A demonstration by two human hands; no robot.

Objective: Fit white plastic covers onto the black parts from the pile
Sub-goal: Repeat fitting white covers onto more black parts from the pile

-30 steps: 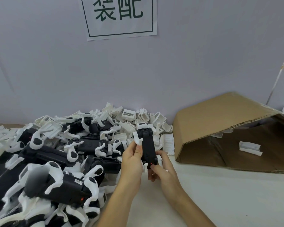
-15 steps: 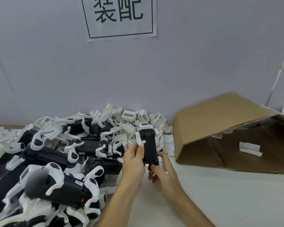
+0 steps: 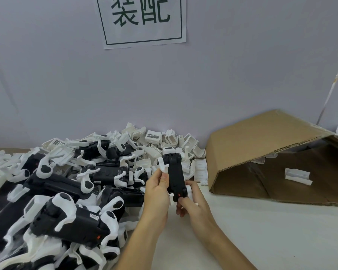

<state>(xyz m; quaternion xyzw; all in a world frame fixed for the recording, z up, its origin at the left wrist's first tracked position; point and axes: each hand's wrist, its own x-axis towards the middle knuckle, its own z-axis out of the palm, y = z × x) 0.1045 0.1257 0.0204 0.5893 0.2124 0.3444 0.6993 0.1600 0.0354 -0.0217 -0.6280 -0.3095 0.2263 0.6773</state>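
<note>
At 9 o'clock the pile (image 3: 66, 191) covers the left half of the desk (image 3: 261, 230): dark elongated bodies tangled with loose white covers, many bodies already wearing white curved clips. Just right of the pile, near the middle of the view, the left hand (image 3: 157, 190) pinches a white cover (image 3: 163, 165) between thumb and fingertips, holding it against the left upper edge of the black part (image 3: 176, 176). That part stands nearly upright, lifted above the desk, long and narrow, matte black with a ribbed head at 12 o'clock and a small red mark at its 6 o'clock end. The right hand (image 3: 193, 201) grasps its lower end from below, fingers curled round it; something white peeks out beneath the grip, though whether it is a seated cover cannot be told.

The step in hand looks like fitting the cover onto this one part. The next move probably calls for lining up the hooked clip with the part's shoulder and pressing until it seats, while the right hand steadies the body against the push.

At 3 o'clock lies a tipped cardboard box (image 3: 271, 152) with a white piece (image 3: 298, 175) inside
</note>
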